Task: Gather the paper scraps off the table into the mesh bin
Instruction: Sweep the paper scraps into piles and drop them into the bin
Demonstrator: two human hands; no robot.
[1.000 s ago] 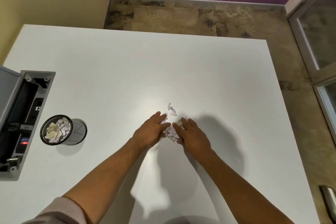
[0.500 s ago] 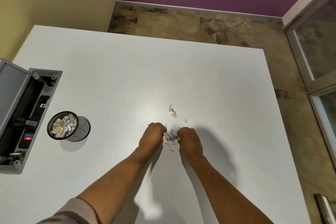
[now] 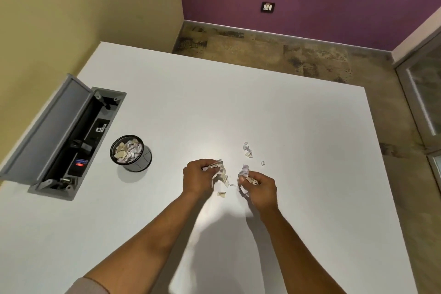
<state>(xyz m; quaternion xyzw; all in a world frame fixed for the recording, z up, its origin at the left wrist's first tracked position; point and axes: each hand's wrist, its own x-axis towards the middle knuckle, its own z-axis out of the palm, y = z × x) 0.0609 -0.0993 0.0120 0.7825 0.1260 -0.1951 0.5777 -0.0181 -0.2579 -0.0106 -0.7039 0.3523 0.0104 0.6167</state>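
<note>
Both hands had drawn apart since a moment earlier: the left hand [image 3: 196,175] and right hand [image 3: 259,185] each clutched torn white paper scraps [image 3: 248,150], round black mesh bin [image 3: 130,153] at nine o'clock.

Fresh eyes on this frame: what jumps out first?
Two hands mid-table, each clutching a bunch of torn paper: left hand, right hand. A few loose scraps lie on the white table just beyond them, plus one between the wrists. To the left stands the mesh bin, already holding paper, beside an open grey cable box set into the tabletop.
</note>
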